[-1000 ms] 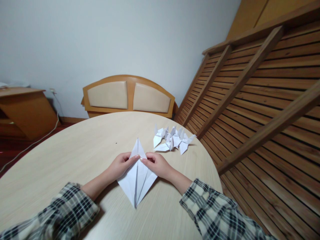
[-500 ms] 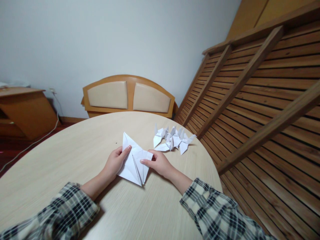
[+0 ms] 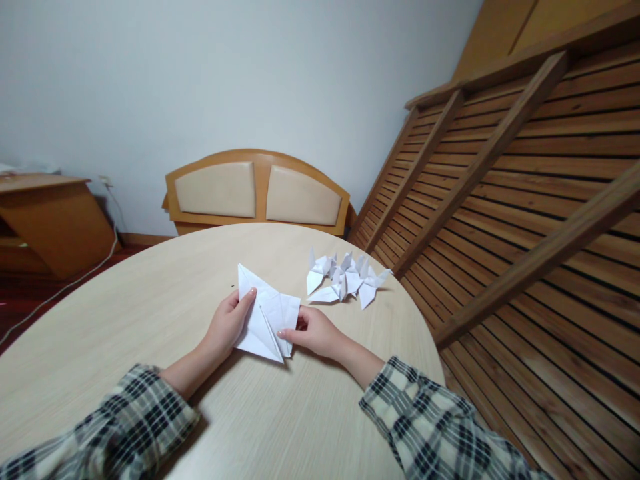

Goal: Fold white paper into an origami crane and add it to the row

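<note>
Between my hands is a folded sheet of white paper (image 3: 265, 313), with creases and layered flaps showing on its upper face. My left hand (image 3: 231, 319) grips its left side, thumb on top and the other fingers hidden underneath. At the lower right edge, my right hand (image 3: 315, 330) pinches the layers, its thumb on the front and its fingers partly behind the paper. Several white origami cranes (image 3: 345, 277) sit in a cluster beyond my right hand, apart from it.
The hands are over a round pale wooden table (image 3: 150, 300). Behind it stands a wooden headboard (image 3: 260, 180) with two cream panels. A slatted wooden frame (image 3: 500, 200) leans along the right side. A wooden desk (image 3: 55, 220) is at the far left.
The folded paper has shifted slightly left and turned a little. My right hand has slid down along its right edge, and the thumb sits lower. The cranes have not moved.
</note>
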The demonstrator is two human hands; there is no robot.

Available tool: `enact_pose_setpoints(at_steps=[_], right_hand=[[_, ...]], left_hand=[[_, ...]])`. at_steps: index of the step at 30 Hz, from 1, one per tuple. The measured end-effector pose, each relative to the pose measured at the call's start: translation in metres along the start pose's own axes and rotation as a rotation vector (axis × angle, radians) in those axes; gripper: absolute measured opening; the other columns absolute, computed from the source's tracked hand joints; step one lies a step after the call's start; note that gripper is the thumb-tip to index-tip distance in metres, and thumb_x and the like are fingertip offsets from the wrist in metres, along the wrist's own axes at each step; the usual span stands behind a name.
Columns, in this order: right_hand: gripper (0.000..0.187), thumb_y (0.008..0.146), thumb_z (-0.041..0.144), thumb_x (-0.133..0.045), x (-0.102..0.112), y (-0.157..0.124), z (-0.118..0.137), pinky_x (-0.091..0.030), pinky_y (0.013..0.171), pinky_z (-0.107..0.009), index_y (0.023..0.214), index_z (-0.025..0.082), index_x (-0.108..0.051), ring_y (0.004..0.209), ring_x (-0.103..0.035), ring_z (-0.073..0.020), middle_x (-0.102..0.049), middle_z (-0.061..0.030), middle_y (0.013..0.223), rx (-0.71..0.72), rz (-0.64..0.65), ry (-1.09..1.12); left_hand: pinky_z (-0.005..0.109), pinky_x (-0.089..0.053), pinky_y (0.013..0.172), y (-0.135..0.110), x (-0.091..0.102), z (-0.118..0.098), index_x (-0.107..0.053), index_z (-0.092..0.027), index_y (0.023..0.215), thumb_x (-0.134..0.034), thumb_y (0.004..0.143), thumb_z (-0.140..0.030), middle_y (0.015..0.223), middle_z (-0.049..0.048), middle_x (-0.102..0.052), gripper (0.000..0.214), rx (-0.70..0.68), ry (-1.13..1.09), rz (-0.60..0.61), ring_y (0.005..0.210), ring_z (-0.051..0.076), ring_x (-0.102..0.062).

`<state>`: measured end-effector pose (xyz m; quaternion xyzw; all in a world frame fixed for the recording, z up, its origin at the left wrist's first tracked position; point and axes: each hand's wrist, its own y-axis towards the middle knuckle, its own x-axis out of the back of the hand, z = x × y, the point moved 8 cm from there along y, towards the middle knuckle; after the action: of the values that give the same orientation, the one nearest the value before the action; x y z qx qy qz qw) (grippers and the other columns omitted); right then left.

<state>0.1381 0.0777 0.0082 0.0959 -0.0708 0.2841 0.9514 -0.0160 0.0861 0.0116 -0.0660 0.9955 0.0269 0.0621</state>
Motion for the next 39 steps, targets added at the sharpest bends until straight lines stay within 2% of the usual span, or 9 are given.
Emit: enact_pose_setpoints(at_steps=[6,10,15,19,22,25,31,36,39], right_hand=[[0.031,0.079,0.029,-0.066,0.014,0.002,0.0,-0.053,0.08,-0.037,0.107,0.014,-0.063,0.091,-0.066,-0.0209,-0.071,-0.0094,0.104,0.07,-0.181,-0.013],[0.031,0.081,0.03,-0.063,0.029,0.001,0.005,-0.052,0.083,-0.037,0.109,0.016,-0.06,0.094,-0.066,-0.0207,-0.07,-0.0093,0.106,0.136,-0.35,-0.018],[0.024,0.084,0.03,-0.059,0.043,-0.003,0.01,-0.051,0.079,-0.035,0.105,0.018,-0.057,0.089,-0.065,-0.0201,-0.068,-0.0088,0.101,0.152,-0.506,-0.112],[0.017,0.083,0.027,-0.057,0.051,-0.01,0.02,-0.05,0.071,-0.032,0.099,0.019,-0.056,0.079,-0.062,-0.0184,-0.066,-0.0071,0.091,0.161,-0.607,-0.248],[0.011,0.081,0.021,-0.056,0.042,-0.011,0.031,-0.047,0.065,-0.029,0.092,0.02,-0.056,0.072,-0.057,-0.0158,-0.062,-0.0035,0.085,0.186,-0.528,-0.417],[0.021,0.078,0.011,-0.054,0.024,-0.011,0.04,-0.047,0.073,-0.03,0.096,0.021,-0.058,0.076,-0.055,-0.0147,-0.06,-0.0029,0.093,0.279,-0.364,-0.578],[0.044,0.074,0.002,-0.052,-0.003,-0.011,0.039,-0.042,0.092,-0.034,0.112,0.022,-0.063,0.101,-0.053,-0.0193,-0.059,-0.0061,0.105,0.399,-0.12,-0.796],[0.043,0.076,0.002,-0.052,-0.002,-0.009,0.038,-0.043,0.088,-0.033,0.111,0.022,-0.067,0.096,-0.052,-0.0181,-0.059,-0.0051,0.099,0.401,-0.131,-0.881],[0.042,0.077,0.002,-0.053,-0.002,-0.01,0.04,-0.042,0.087,-0.033,0.11,0.023,-0.068,0.094,-0.052,-0.0182,-0.059,-0.0048,0.096,0.418,-0.138,-0.927]], left_hand=[[0.027,-0.049,0.059,0.003,-0.004,-0.001,-0.058,-0.015,0.098,-0.073,0.067,-0.045,0.079,0.0024,-0.067,0.046,-0.039,-0.029,0.02,0.068,0.018,-0.062],[0.024,-0.05,0.054,0.005,-0.004,-0.004,-0.049,-0.018,0.115,-0.078,0.063,-0.035,0.089,0.0012,-0.06,0.062,-0.083,-0.031,0.01,0.073,0.016,-0.062],[0.024,-0.052,0.054,0.006,0.002,-0.005,-0.048,-0.02,0.104,-0.077,0.065,-0.034,0.091,-0.0008,-0.054,0.051,-0.125,0.021,-0.029,0.07,0.013,-0.06],[0.028,-0.053,0.062,0.005,-0.009,0.0,-0.056,-0.019,0.098,-0.069,0.074,-0.039,0.089,0.0018,-0.059,0.034,-0.119,0.089,0.119,0.081,0.018,-0.063],[0.039,-0.052,0.085,0.001,-0.024,0.001,-0.057,-0.021,0.114,-0.071,0.072,-0.038,0.109,0.0091,-0.064,0.047,-0.126,0.102,0.291,0.104,0.025,-0.061],[0.044,-0.044,0.098,-0.005,-0.035,-0.002,-0.055,-0.021,0.118,-0.076,0.067,-0.041,0.123,0.0138,-0.062,0.058,-0.13,0.069,0.428,0.115,0.029,-0.057],[0.043,-0.041,0.102,-0.004,-0.033,0.002,-0.065,-0.014,0.105,-0.073,0.065,-0.057,0.115,0.0165,-0.069,0.059,-0.088,0.112,0.499,0.112,0.033,-0.059],[0.044,-0.039,0.103,-0.001,-0.027,0.009,-0.064,-0.015,0.115,-0.073,0.06,-0.067,0.118,0.0151,-0.069,0.076,-0.005,-0.05,0.5,0.115,0.036,-0.057],[0.042,-0.046,0.094,-0.003,-0.029,0.01,-0.067,-0.014,0.108,-0.071,0.064,-0.065,0.107,0.0147,-0.073,0.067,0.108,-0.138,0.49,0.107,0.035,-0.063]])
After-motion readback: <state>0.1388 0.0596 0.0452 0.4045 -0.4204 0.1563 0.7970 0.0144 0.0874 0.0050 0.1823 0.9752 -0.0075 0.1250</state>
